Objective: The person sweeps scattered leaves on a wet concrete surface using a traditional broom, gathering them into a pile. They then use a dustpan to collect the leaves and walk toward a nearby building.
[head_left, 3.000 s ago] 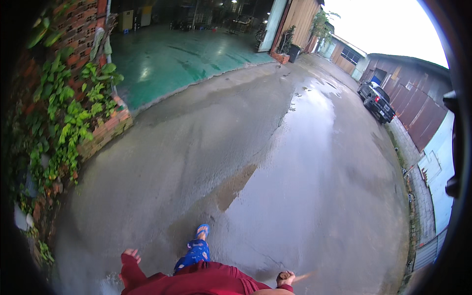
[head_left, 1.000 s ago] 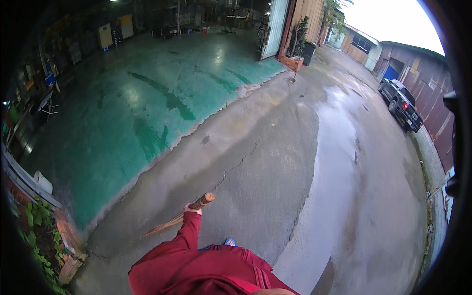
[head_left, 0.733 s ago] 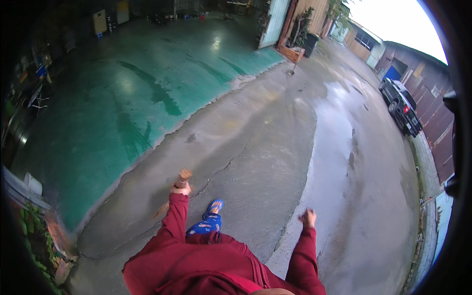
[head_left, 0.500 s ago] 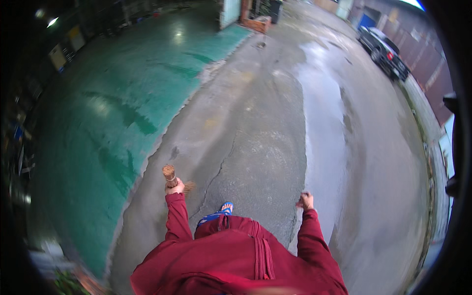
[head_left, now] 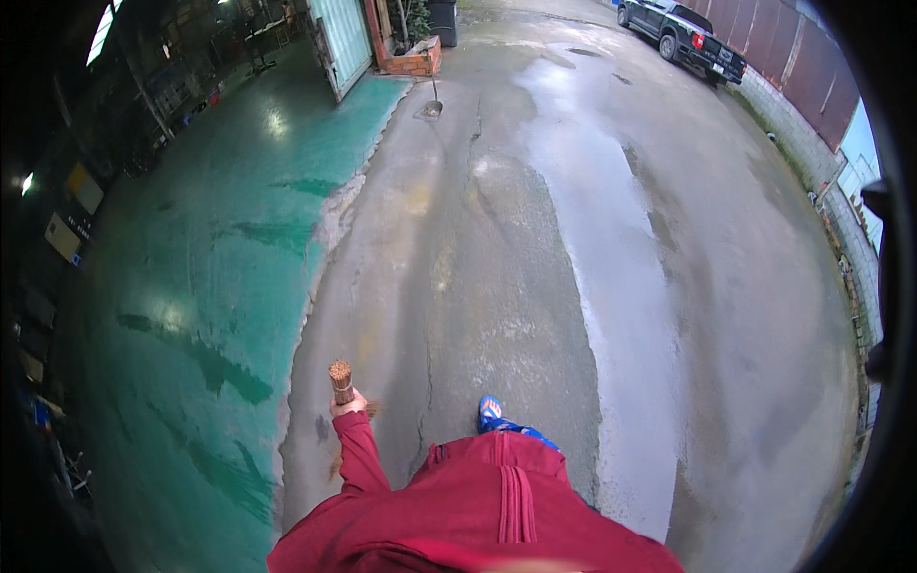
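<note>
My left hand point(head_left: 350, 404) is closed around a stick broom point(head_left: 341, 375), a bundle of thin brown sticks tied near its top end. The cut ends of the sticks point up above my fist. Some of its brown bristles show below and behind the hand, partly hidden by the hand and my dark red sleeve. The broom is beside me on the left, over the grey concrete. No part of my right hand shows now. One foot in a blue sandal point(head_left: 491, 411) is forward on the concrete.
A long-handled dustpan point(head_left: 433, 108) stands ahead near a brick planter point(head_left: 413, 63). Green floor point(head_left: 220, 286) with a broken edge lies left, beside a metal door point(head_left: 339, 43). A wet strip point(head_left: 611, 258) runs along the right. A dark pickup truck point(head_left: 683, 38) is parked by the wall.
I have moved forward; the dustpan and planter are nearer. The view has turned to the right. My right hand has dropped out of sight, and another foot is forward. The broom stays in my left hand.
</note>
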`<act>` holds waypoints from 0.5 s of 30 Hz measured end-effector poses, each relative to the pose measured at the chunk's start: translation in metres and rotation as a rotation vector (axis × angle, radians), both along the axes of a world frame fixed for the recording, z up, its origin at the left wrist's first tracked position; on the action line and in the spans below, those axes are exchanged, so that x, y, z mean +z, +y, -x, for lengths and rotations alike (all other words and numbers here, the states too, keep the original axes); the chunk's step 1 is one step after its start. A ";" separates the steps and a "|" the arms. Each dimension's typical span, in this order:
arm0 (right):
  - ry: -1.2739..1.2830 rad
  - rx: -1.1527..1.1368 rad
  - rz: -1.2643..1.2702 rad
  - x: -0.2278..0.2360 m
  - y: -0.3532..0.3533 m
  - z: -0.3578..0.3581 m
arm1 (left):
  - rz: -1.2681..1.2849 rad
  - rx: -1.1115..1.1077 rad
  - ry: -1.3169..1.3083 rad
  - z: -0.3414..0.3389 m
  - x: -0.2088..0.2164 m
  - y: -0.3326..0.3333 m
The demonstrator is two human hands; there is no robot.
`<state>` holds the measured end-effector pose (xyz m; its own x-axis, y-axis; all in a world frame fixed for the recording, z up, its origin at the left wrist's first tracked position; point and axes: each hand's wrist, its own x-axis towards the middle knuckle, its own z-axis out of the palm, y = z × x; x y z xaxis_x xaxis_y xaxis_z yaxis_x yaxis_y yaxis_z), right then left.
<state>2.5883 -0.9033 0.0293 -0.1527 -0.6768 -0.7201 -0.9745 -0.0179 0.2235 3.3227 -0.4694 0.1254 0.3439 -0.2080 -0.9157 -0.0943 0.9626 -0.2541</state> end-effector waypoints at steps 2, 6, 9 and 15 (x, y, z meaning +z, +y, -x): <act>-0.133 -0.046 0.153 0.010 -0.097 -0.103 | 0.113 0.023 0.057 -0.062 0.012 -0.041; -0.689 0.037 0.530 0.065 -0.273 -0.390 | 0.294 0.167 0.021 -0.154 0.013 -0.092; -1.486 0.079 0.488 0.117 -0.361 -0.637 | 0.382 0.357 0.129 -0.210 -0.008 -0.135; -1.527 0.091 0.166 0.109 -0.439 -0.924 | 0.062 0.033 0.132 -0.430 -0.024 -0.264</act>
<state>3.5123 -1.3419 0.1384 0.6817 -0.7287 -0.0647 -0.2664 -0.1649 -0.9497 3.7531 -0.7329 0.1016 0.2284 -0.2562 -0.9393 -0.1621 0.9413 -0.2961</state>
